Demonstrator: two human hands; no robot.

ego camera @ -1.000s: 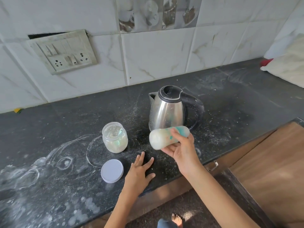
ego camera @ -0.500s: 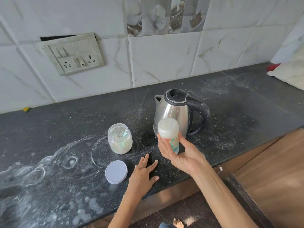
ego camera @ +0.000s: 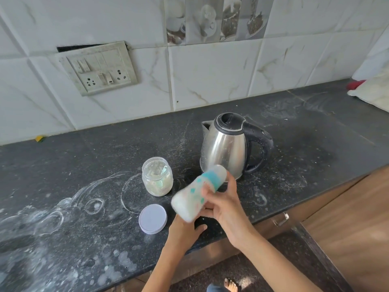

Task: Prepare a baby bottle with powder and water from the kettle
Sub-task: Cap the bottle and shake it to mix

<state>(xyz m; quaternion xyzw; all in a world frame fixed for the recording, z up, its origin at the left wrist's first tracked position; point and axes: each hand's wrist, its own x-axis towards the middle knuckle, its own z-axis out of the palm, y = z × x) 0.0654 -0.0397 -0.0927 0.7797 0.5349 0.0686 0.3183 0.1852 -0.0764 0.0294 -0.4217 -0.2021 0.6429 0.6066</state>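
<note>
- Two hands in view: right hand (ego camera: 226, 204) wrapped round the baby bottle (ego camera: 199, 192), fingers curled on its barrel; left hand (ego camera: 185, 226) resting on the countertop (ego camera: 84, 154) beneath it, fingers mostly hidden, so their spread cannot be told.
- Bottle, position: held above the counter edge, tilted, in front of the kettle (ego camera: 227, 148) and right of the open powder jar (ego camera: 157, 177).
- Risk: a one-handed hold on a tilted, blurred bottle could slip; a loose top would probably leak the contents.
- Risk: a swing could knock the unlidded jar; its lid (ego camera: 153, 218) lies apart.
- Bottle, appearance: pale, cloudy white, teal band and teal patches; outline smeared.
</note>
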